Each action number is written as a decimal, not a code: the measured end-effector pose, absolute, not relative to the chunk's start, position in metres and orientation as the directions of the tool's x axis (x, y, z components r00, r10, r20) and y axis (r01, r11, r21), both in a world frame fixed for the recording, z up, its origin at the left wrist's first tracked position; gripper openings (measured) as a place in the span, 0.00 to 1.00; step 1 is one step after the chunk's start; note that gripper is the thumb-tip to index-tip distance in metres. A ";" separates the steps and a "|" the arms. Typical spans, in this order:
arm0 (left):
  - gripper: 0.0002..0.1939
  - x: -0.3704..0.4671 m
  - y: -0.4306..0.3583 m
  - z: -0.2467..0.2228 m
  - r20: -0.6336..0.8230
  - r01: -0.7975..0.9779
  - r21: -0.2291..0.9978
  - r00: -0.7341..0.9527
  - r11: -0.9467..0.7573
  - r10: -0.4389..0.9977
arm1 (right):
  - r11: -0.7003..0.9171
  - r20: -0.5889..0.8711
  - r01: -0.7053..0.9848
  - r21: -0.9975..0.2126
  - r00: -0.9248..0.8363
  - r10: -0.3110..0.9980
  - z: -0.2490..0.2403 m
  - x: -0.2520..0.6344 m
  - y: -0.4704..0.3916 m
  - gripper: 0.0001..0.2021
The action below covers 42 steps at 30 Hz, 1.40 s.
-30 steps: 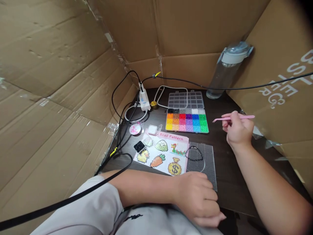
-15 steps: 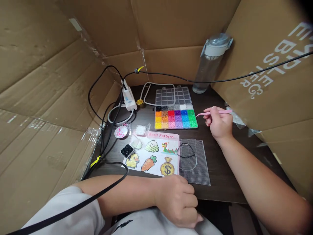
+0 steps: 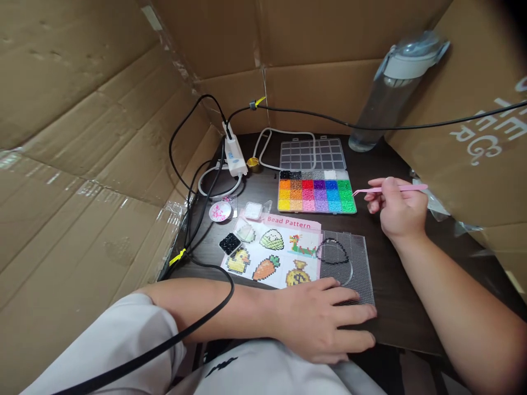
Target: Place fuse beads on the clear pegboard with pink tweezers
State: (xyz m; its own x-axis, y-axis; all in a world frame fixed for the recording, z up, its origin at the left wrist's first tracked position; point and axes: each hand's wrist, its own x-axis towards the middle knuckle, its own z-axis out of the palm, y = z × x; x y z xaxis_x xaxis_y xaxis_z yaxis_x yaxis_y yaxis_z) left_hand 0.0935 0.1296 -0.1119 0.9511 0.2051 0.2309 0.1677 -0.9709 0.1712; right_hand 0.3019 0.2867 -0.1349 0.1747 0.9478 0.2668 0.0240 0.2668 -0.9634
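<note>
Clearly pink, the slim tweezers [image 3: 414, 187] have bent tips.

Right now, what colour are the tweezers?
Pink tweezers, in the right hand; best in the head view.

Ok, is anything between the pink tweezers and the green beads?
Nothing visible. The right hand holds the pink tweezers with their tips by the right edge of the bead box, beside the green beads; whether they touch is too small to tell. The open lid lies behind, clear of the path.
</note>
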 end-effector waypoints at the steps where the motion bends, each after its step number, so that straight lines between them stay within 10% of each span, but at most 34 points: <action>1: 0.24 0.092 0.131 -0.113 0.233 0.166 0.166 0.951 -0.972 0.202 | 0.260 0.261 0.028 -0.965 0.172 0.950 -0.135 0.302 0.286 0.19; 35: 0.26 0.091 0.140 -0.132 0.209 0.219 0.429 0.920 -0.876 0.332 | 0.184 0.183 0.100 -0.978 -0.013 0.983 -0.119 0.287 0.273 0.19; 42: 0.24 0.093 0.141 -0.133 0.260 0.217 0.401 0.905 -0.890 0.338 | 0.446 0.422 0.371 -0.814 -0.150 0.894 -0.092 0.288 0.223 0.08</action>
